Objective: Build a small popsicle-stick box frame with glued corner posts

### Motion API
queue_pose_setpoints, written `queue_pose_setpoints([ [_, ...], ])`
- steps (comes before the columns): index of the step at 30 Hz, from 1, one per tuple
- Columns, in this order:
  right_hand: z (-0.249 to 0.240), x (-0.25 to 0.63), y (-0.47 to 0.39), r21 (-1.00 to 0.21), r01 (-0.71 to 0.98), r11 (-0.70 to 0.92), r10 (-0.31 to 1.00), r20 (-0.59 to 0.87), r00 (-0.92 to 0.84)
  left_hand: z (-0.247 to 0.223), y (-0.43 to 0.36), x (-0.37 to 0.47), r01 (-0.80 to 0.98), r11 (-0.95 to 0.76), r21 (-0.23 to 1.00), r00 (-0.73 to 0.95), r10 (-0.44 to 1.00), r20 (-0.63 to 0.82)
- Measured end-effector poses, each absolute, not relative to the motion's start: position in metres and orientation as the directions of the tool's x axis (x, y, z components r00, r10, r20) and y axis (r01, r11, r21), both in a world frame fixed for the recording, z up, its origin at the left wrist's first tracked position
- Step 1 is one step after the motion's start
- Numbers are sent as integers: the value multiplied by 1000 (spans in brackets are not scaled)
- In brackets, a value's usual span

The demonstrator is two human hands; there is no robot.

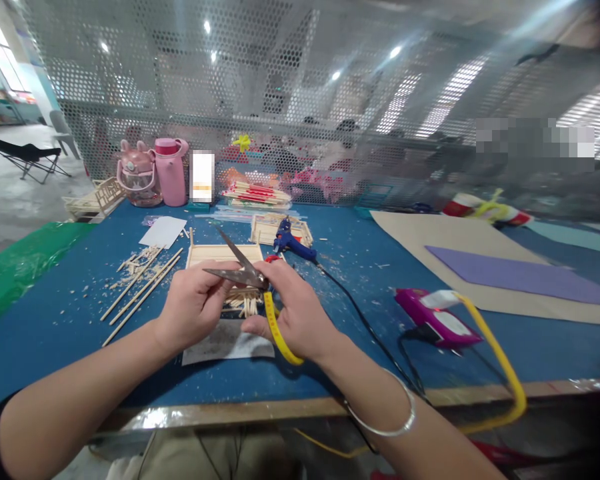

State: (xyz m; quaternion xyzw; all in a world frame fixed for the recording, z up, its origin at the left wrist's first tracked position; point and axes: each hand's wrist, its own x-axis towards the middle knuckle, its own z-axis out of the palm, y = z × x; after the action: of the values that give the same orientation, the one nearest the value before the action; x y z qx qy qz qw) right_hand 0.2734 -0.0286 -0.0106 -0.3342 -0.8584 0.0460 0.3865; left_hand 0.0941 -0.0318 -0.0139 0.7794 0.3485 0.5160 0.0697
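Observation:
My right hand is wrapped round the yellow handle of a pair of scissors, whose blades are spread apart and point left. Close by the blades, my left hand is closed with its fingertips pinched together; what they hold, if anything, is hidden. Below and behind both hands is a pale wooden stick frame, partly covered by them. Short cut stick pieces lie beneath the scissors, above a grey-white sheet. A blue glue gun rests just beyond my right hand.
Long thin sticks and wood scraps lie left, by white paper. Pink bottles stand before the perforated screen. On the right are a magenta device, a yellow cable and a purple sheet.

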Motion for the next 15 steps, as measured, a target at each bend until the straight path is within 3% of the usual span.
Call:
queue_pose_setpoints([
  [10,-12,273,-28,-357,578,734,637,658,-402,-10,-35,96,510,-733,450,220,617,756],
  [12,-6,279,-31,-398,648,650,691,664,-286,-10,-35,97,483,-749,453,228,607,761],
  [15,1,304,-47,-480,786,389,782,624,-6,-12,-35,96,445,-765,466,227,600,767],
])
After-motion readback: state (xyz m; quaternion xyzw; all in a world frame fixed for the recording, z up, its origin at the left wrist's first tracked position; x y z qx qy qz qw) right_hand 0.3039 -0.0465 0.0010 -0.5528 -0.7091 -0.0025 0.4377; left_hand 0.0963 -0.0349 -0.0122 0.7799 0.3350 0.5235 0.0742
